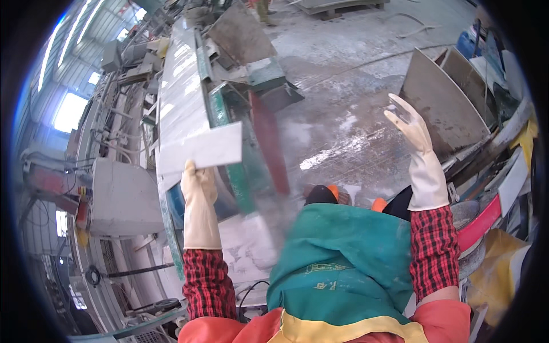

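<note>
A flat white rectangular tile is pinched at its near edge by my left hand, which wears a cream rubber glove. The thumb lies on top of the tile, while the fingers beneath are partly hidden. Under and beyond it runs a long pale conveyor belt with a green side frame. My right hand, gloved alike, is raised out to the right with its fingers spread and nothing in them. Near it, large grey-brown slabs lean at an angle.
Green and red metal guard panels stand right of the belt. A grey machine housing is at the left. A dusty wet floor stretches ahead. At the far right are a blue container and a yellow sheet.
</note>
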The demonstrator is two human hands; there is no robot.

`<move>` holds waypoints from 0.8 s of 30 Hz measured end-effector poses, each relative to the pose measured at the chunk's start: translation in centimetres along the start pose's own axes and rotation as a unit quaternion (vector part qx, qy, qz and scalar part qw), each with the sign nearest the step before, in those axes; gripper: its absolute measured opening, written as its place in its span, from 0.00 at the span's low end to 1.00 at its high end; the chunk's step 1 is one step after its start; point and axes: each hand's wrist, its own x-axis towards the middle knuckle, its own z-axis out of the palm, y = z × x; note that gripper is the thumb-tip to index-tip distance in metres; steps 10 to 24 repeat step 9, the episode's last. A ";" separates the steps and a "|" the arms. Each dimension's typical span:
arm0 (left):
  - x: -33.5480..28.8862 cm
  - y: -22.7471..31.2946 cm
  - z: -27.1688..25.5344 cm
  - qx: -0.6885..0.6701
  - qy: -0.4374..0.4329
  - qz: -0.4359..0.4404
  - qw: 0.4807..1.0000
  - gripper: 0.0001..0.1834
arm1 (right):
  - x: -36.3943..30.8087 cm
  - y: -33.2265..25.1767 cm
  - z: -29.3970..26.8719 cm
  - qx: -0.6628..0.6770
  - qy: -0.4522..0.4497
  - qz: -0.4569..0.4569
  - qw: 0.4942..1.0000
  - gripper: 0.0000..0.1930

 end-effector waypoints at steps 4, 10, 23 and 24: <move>-4.1 -2.4 0.1 0.106 0.452 0.257 0.847 0.23 | 0.6 2.7 0.3 0.000 -0.033 0.016 0.999 0.28; -8.4 -0.6 -10.4 0.033 0.478 0.233 0.847 0.24 | 1.4 5.3 0.3 0.144 -0.051 0.037 0.988 0.26; -8.4 -0.6 -10.4 0.033 0.478 0.233 0.847 0.24 | 1.4 5.3 0.3 0.144 -0.051 0.037 0.988 0.26; -8.4 -0.6 -10.4 0.033 0.478 0.233 0.847 0.24 | 1.4 5.3 0.3 0.144 -0.051 0.037 0.988 0.26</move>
